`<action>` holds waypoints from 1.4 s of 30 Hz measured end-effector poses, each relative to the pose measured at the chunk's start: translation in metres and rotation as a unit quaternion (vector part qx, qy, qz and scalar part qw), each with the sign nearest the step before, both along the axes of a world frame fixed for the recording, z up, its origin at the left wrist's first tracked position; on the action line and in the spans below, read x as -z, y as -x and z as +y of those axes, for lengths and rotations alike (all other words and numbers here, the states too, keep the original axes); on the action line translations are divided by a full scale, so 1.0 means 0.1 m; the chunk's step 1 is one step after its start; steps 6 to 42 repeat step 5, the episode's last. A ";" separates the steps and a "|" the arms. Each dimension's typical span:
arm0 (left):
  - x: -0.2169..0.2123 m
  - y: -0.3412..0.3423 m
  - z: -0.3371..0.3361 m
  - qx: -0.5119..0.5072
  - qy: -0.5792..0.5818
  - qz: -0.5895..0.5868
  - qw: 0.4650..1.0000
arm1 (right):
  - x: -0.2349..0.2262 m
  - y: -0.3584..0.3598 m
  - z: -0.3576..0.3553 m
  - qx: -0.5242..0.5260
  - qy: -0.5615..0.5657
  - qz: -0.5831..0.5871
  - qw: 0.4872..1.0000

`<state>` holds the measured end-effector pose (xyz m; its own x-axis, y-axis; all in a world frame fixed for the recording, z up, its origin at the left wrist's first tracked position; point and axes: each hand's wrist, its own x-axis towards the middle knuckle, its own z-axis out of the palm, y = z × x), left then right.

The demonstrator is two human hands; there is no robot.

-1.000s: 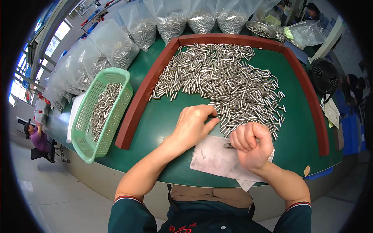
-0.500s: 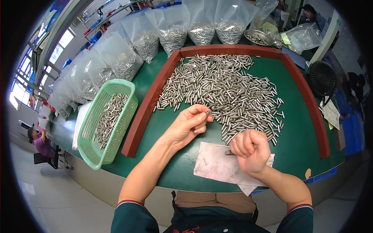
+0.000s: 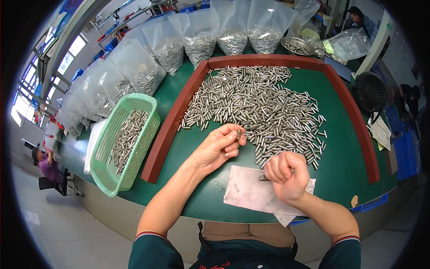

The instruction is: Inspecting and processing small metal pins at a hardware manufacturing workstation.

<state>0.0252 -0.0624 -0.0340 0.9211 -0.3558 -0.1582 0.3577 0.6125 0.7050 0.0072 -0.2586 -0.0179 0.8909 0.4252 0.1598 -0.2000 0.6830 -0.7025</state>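
My left hand (image 3: 220, 145) pinches a small metal pin (image 3: 238, 134) between thumb and fingertips, at the near edge of the pile. Curled into a fist, my right hand (image 3: 289, 175) hovers over a stained whitish cloth (image 3: 242, 188). A dark metal end (image 3: 263, 178) pokes out of that fist on its left side; most of that piece is hidden by the fingers. Beyond both hands spreads a broad heap of short shiny metal pins (image 3: 264, 105) on the green tabletop (image 3: 197, 175).
A dark red frame (image 3: 179, 112) borders the heap on three sides. Left of it stands a green plastic basket (image 3: 154, 117) partly filled with pins. Clear bags (image 3: 199, 38) of pins line the back, beside a metal bowl (image 3: 309, 48). A black fan (image 3: 371, 92) stands at right.
The pin in my left hand has turned and now shows upright at the fingertips. My right fist stays nearly in place. The view has shifted slightly.
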 end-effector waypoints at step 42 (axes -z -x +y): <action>-0.04 0.00 0.03 0.020 -0.002 0.025 0.999 | 0.01 0.00 0.00 0.000 0.000 -0.003 1.000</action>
